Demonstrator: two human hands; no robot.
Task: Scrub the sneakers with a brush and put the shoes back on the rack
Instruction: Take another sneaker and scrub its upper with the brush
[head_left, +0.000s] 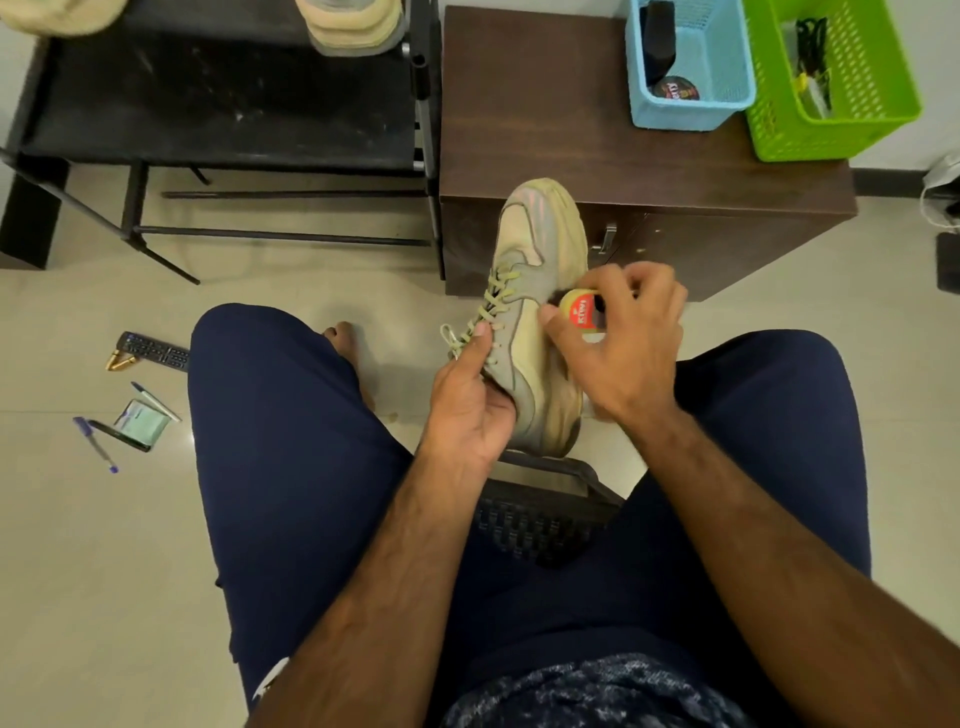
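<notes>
Broadly, a black shoe rack (208, 104) is filling the upper left, its top shelf carrying pale sneakers (353, 26) that are being cut off by the frame edge. Just beside it a brown cabinet (545, 130) is standing, bearing a green basket (883, 119) and a blue basket (675, 117). What is lying in them is hard to make out beyond a round tin and some dark shapes. Between the person's knees, in front of the cabinet and off the rack, a beige sneaker (540, 322) is being held with its toe pointing up and away. The left hand (467, 400) is gripping it at the heel end, thumb lying along the laces, the other fingers hidden behind the shoe. The right hand (623, 353) is curling round a small brush (581, 312) with a yellow and red top, holding it against the sneaker's side; only a dark sliver of bristles is showing. On the floor at left, a remote (156, 351) and pens (96, 444) are lying, too small to read.
</notes>
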